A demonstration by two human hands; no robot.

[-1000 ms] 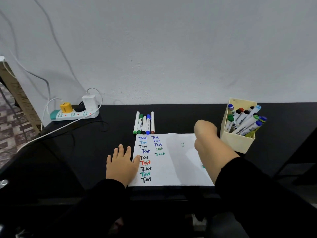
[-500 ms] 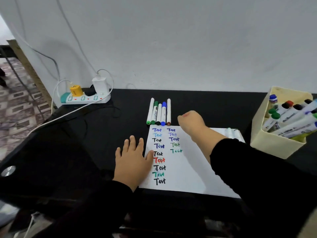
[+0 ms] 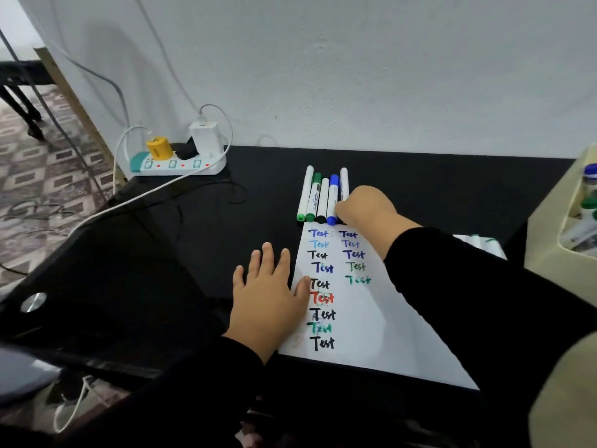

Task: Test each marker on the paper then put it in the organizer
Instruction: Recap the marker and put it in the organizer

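Note:
A white paper [image 3: 371, 318] with two columns of coloured "Test" words lies on the black table. Just beyond its far edge several markers lie side by side: green-tipped [image 3: 303, 195], green [image 3: 314, 195], black [image 3: 323, 198], blue [image 3: 332, 195] and a white one [image 3: 344, 182] at the right. My right hand [image 3: 365, 208] curls over the near end of that white marker; its fingertips are hidden. My left hand [image 3: 268, 295] rests flat beside the paper, thumb on its left edge. The cream organizer [image 3: 549, 253] with several markers [image 3: 588, 202] stands at the far right.
A power strip [image 3: 177, 164] with a yellow plug, a white charger and trailing cables sits at the back left by the wall. A whitish object with green marks [image 3: 481, 242] lies past the paper's right side. The table's left edge drops to a patterned floor.
My right hand has travelled left from the organizer, across the paper, to the right end of the marker row. The view has swung left; the left hand stays put.

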